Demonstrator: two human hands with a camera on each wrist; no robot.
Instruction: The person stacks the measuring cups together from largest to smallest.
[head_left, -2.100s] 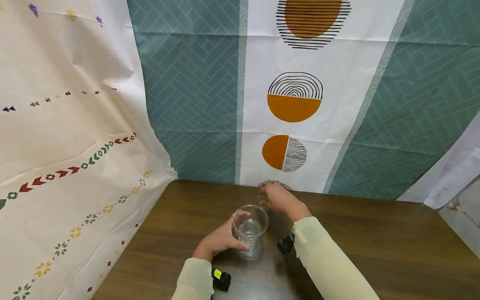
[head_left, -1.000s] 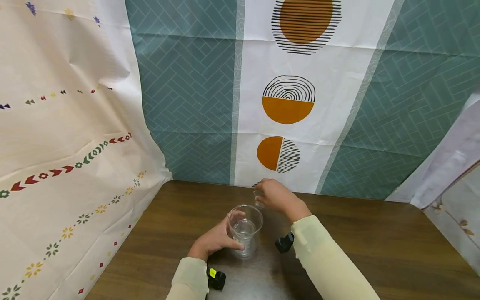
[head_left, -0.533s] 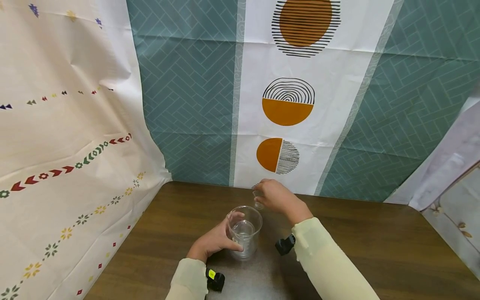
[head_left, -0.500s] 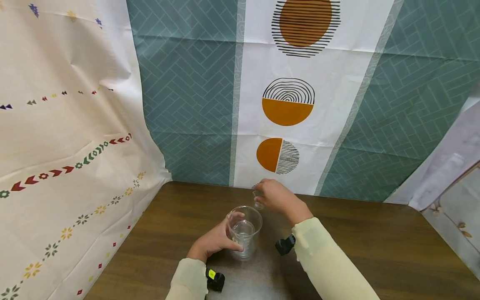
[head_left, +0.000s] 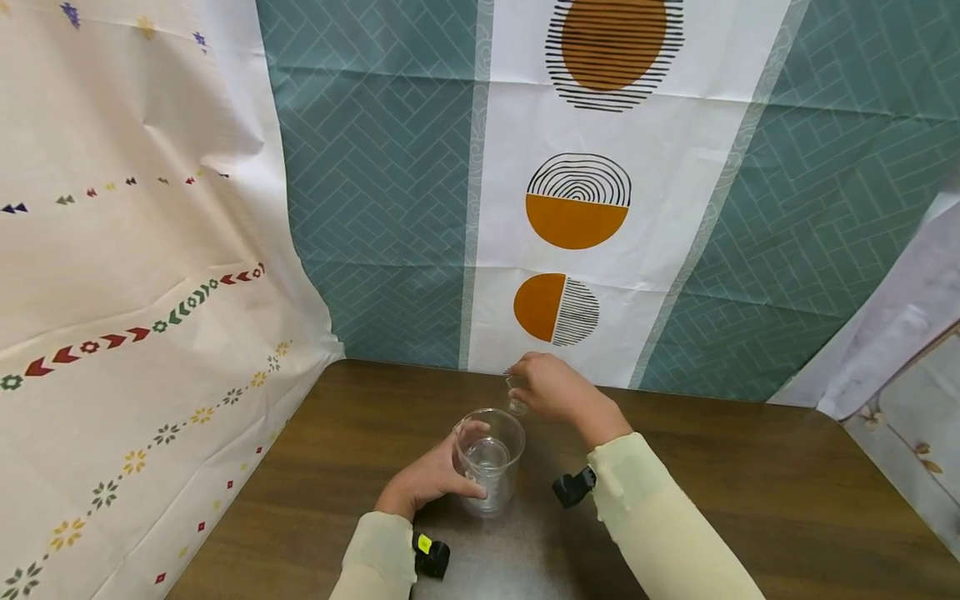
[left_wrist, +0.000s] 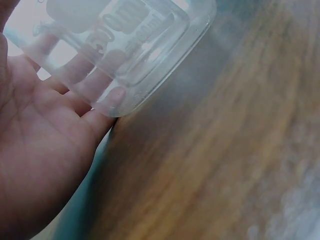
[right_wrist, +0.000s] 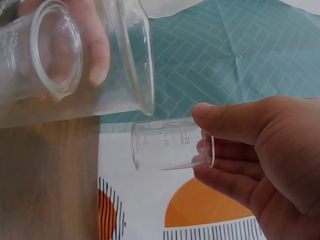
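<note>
My left hand (head_left: pixel 431 483) grips a large clear beaker (head_left: pixel 512 454), fingers round its far side and thumb in front. The beaker stands upright on the table. Inside it sits a smaller beaker (right_wrist: pixel 55 55); whether more are nested is hard to tell. In the left wrist view, white printed marks show on the large beaker (left_wrist: pixel 155 37). Just beyond its rim, my right hand (head_left: pixel 558 390) pinches a small graduated beaker (right_wrist: pixel 165 145) near its rim between thumb and fingers. That small beaker is upright, raised above the table, and nothing is visible inside it.
A brown wooden table (head_left: pixel 712 483) lies beneath both hands. Behind it hangs a teal and white patterned cloth (head_left: pixel 375 208). A cream printed cloth (head_left: pixel 150 275) covers the left side, and pale fabric (head_left: pixel 877 358) hangs at the right.
Compared with two seconds ago, the small beaker is slightly farther from the large beaker's rim, and the head view has shifted a little. Over the last half second hardly anything differs; both grips stay the same.
</note>
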